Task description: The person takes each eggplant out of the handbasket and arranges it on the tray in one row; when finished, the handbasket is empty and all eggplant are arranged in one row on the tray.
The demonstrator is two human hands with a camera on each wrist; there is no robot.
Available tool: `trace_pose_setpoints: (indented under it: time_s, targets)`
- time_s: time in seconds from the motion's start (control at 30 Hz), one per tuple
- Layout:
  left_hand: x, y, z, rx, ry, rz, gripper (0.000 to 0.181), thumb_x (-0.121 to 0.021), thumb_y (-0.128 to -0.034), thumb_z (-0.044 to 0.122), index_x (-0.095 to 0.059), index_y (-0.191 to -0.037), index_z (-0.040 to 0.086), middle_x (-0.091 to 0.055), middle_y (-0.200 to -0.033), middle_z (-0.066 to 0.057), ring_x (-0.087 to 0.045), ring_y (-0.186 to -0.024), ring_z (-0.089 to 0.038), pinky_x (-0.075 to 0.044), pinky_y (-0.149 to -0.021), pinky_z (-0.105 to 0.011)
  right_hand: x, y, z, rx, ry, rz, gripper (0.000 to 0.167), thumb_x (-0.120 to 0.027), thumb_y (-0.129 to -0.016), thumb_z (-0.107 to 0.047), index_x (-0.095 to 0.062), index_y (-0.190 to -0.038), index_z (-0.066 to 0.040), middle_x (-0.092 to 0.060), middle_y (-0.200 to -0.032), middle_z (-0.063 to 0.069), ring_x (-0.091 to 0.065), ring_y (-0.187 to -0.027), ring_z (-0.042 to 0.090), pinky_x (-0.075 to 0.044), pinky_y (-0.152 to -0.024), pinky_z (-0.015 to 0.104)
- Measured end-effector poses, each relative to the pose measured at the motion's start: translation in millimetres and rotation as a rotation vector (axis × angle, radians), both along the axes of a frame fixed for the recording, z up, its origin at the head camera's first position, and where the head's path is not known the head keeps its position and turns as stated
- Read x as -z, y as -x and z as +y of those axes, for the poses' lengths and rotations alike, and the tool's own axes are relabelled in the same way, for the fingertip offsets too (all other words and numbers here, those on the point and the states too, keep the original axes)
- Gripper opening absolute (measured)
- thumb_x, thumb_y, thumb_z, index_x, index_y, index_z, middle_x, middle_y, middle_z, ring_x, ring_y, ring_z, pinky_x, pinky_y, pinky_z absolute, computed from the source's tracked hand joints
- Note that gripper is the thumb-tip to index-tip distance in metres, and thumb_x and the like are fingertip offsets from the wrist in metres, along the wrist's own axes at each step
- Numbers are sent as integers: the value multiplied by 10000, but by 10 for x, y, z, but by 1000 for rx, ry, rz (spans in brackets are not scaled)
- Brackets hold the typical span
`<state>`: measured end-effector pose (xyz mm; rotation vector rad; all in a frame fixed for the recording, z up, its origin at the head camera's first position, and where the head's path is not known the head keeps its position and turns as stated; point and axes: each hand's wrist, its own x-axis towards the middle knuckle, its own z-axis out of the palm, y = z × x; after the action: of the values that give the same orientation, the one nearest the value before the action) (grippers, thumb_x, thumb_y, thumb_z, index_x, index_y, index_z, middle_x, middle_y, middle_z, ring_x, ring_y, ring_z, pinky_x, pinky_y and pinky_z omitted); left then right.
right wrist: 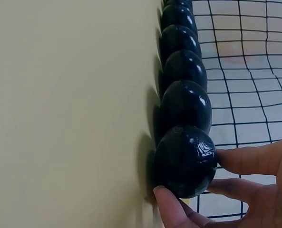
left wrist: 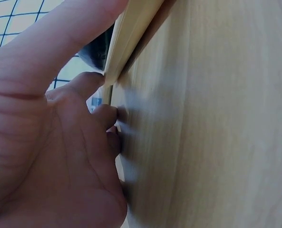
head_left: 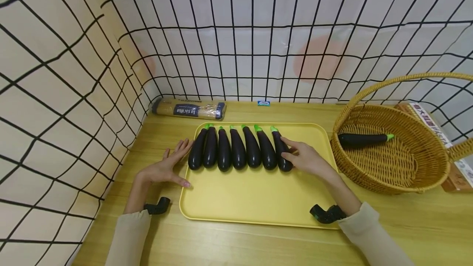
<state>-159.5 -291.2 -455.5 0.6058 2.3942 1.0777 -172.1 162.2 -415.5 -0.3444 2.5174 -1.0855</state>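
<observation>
Several dark purple eggplants [head_left: 238, 149] with green stems lie side by side in a row on the yellow tray [head_left: 255, 200]. My right hand [head_left: 308, 159] holds the rightmost eggplant [head_left: 281, 149], which lies on the tray. In the right wrist view the fingers of the right hand [right wrist: 255, 185] sit round the rounded end of that eggplant [right wrist: 184, 161]. At the tray's left edge, my left hand [head_left: 166, 167] is spread, thumb over the rim and fingers near the leftmost eggplant [head_left: 197, 151]. The left wrist view shows the left hand [left wrist: 55, 142] beside the tray's rim [left wrist: 129, 38], holding nothing.
A wicker basket [head_left: 391, 175] with a tall handle stands at the right, one eggplant [head_left: 363, 139] inside it. A box [head_left: 456, 180] lies partly behind the basket. A pasta packet [head_left: 188, 109] and a small blue packet [head_left: 263, 103] lie behind the tray, near the black wire grid [head_left: 252, 52].
</observation>
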Motion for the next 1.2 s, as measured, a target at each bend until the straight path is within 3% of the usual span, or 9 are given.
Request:
trace_pose_setpoints:
  time_s: [0.23,0.63,0.8,0.93,1.0,1.07,1.2]
  targets:
    - [5,6,0,-6,3,-1,1346,-946,-735,337,-11,-1675,107,166,-1728,-197,244,-1576,-431,251,-1174,-716,5,12,0,32,-6,-3,630,-563,-1063,-224,-314,-1620,-69,-607,-1300,334,-615,-620,198,-494,-585,284]
    - [-2,-7,2,-7,-2,-3,1338,-944,-740,330,-10,-1676,116,171,-1727,-195,247,-1575,-427,262,-1172,-709,26,67,24,13,-5,25,633,-570,-1062,-224,-320,-1616,-49,-624,-1274,331,-624,-621,202,-483,-575,285]
    - [-10,-6,8,-5,-3,-4,1337,-941,-745,329,-6,-1675,113,174,-1725,-200,251,-1572,-432,264,-1170,-710,-26,41,64,3,-13,52,630,-564,-1071,-247,-320,-1615,-46,-619,-1293,331,-707,-799,247,-516,-626,280]
    - [-12,-3,12,-1,-3,-4,1338,-941,-745,330,-4,-1674,108,177,-1724,-201,252,-1571,-433,266,-1170,-707,-197,-45,198,-2,-24,104,603,-549,-1083,-290,-357,-1607,-60,-629,-1311,298,-712,-1005,330,-532,-675,301]
    - [-13,-2,13,0,-4,-4,1340,-942,-742,330,-6,-1674,106,175,-1724,-201,252,-1571,-433,265,-1170,-709,-301,-98,307,11,-22,135,585,-540,-1089,-317,-390,-1595,-66,-644,-1317,277,-707,-1029,353,-543,-693,319]
    - [-11,-2,12,-1,-5,-5,1341,-944,-738,331,-11,-1674,106,174,-1725,-201,251,-1572,-435,262,-1171,-711,-397,-146,442,39,-18,166,570,-529,-1092,-342,-422,-1580,-68,-671,-1302,247,-710,-1033,290,-567,-717,302]
    - [0,-3,6,-1,-9,-2,1342,-946,-736,331,-14,-1674,105,174,-1724,-206,252,-1568,-446,257,-1170,-716,-528,-227,774,134,45,187,541,-511,-1096,-350,-462,-1557,-70,-672,-1327,249,-687,-954,-11,-599,-758,218]
